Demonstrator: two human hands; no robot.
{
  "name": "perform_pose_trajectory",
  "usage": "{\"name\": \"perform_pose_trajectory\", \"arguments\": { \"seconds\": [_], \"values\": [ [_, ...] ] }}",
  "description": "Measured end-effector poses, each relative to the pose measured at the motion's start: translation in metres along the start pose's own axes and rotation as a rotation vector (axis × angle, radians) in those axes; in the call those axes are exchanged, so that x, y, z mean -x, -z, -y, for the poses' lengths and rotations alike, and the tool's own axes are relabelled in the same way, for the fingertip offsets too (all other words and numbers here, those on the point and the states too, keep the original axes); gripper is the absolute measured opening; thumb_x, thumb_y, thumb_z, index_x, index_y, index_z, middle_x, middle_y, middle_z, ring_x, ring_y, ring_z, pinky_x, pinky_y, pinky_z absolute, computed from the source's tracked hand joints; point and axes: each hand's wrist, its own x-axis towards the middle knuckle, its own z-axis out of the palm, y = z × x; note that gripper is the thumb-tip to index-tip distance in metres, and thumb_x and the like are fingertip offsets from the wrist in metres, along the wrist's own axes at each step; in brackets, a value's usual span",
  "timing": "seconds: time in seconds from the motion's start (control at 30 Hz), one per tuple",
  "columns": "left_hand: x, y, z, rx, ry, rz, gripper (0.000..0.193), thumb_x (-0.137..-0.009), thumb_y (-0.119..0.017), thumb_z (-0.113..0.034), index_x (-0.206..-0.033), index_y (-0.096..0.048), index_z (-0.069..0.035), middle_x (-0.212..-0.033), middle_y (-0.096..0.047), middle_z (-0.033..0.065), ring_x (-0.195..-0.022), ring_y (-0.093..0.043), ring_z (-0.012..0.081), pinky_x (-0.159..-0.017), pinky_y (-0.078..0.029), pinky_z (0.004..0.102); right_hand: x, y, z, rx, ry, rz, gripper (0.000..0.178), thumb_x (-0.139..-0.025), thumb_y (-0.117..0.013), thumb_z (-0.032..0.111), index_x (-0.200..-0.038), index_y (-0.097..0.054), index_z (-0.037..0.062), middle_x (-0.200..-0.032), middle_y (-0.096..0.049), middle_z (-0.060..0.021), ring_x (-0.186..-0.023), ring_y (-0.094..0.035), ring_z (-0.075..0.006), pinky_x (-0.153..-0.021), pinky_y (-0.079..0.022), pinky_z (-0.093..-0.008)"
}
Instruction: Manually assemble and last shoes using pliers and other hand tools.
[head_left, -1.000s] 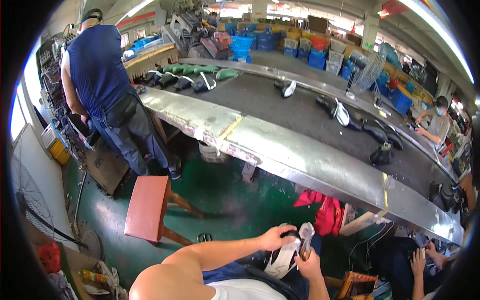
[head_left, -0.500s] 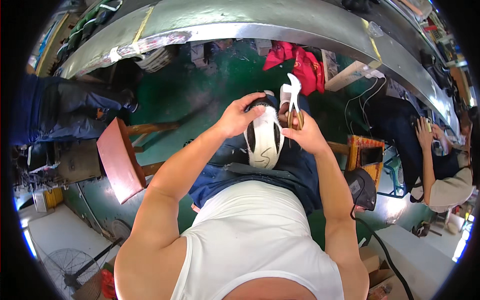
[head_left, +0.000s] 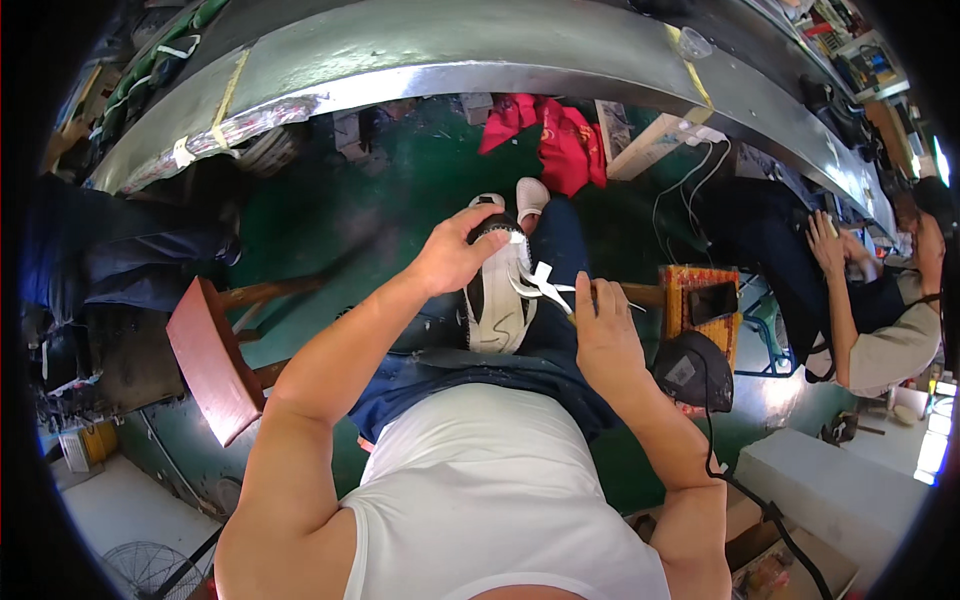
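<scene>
- The shoe [head_left: 500,310] is resting on the lap [head_left: 545,338], its dark end pointing toward twelve o'clock.
- Its pale face is showing upward, a black squiggle curving near six o'clock, a black side showing at nine.
- The left hand [head_left: 455,255] is gripping the dark end from eleven o'clock.
- The right hand [head_left: 606,328], toward four o'clock, is gripping metal pliers [head_left: 545,288]; whether they're touching the shoe, I cannot tell.

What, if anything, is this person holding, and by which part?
The left hand grips the shoe by its dark far end; the right hand holds pincers by the handles.
</scene>
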Motion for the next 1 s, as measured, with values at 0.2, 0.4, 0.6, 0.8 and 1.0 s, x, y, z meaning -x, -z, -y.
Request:
{"name": "perform_pose_trajectory", "arguments": {
  "seconds": [0.2,0.4,0.6,0.8,1.0],
  "values": [
    [-0.003,-0.003,-0.001,-0.136,-0.005,-0.013,0.051,-0.092,-0.065,-0.029,-0.135,-0.054,-0.005,-0.136,-0.056,0.0177,-0.121,-0.057,0.0293,-0.101,-0.044,0.0345,0.007,0.005,0.003,0.158,-0.078,-0.033,0.059,-0.091,-0.060,0.017,-0.141,-0.038,-0.0056,-0.129,-0.046,-0.0246,-0.126,-0.044,-0.0410,-0.096,-0.049,-0.0500],
    [-0.004,-0.007,-0.007,-0.171,0.000,0.008,0.048,-0.093,-0.065,-0.028,-0.133,-0.054,-0.005,-0.128,-0.060,0.0154,-0.113,-0.060,0.0269,-0.098,-0.046,0.0336,0.002,0.002,-0.003,0.104,-0.161,0.073,0.035,-0.085,-0.060,0.013,-0.117,-0.053,0.0006,-0.096,-0.059,-0.0115,-0.093,-0.062,-0.0296,-0.073,-0.056,-0.0401],
    [-0.003,-0.020,-0.003,-0.124,-0.058,0.146,0.041,-0.096,-0.062,-0.020,-0.133,-0.053,-0.007,-0.127,-0.060,0.0108,-0.116,-0.054,0.0183,-0.101,-0.041,0.0302,0.028,0.021,-0.073,-0.058,-0.106,-0.033,0.022,-0.082,-0.063,0.014,-0.103,-0.059,0.0068,-0.092,-0.063,-0.0134,-0.089,-0.064,-0.0341,-0.073,-0.052,-0.0463],
    [0.012,-0.041,-0.021,-0.182,-0.071,0.093,0.069,-0.087,-0.069,-0.035,-0.141,-0.044,0.000,-0.133,-0.055,0.0259,-0.126,-0.052,0.0359,-0.106,-0.041,0.0385,0.051,-0.009,-0.053,-0.711,-0.364,0.359,0.028,-0.092,-0.057,0.028,-0.093,-0.060,0.0003,-0.090,-0.063,-0.0234,-0.088,-0.062,-0.0420,-0.078,-0.049,-0.0482],
    [0.043,-0.050,0.012,-0.498,0.097,0.067,0.067,-0.087,-0.057,-0.026,-0.142,-0.039,0.008,-0.131,-0.054,0.0325,-0.116,-0.059,0.0421,-0.100,-0.045,0.0412,0.066,-0.020,-0.035,-1.060,-0.546,0.352,0.028,-0.093,-0.063,0.025,-0.106,-0.061,0.0002,-0.079,-0.064,-0.0046,-0.068,-0.059,-0.0119,-0.063,-0.050,-0.0292]
  ]
}}
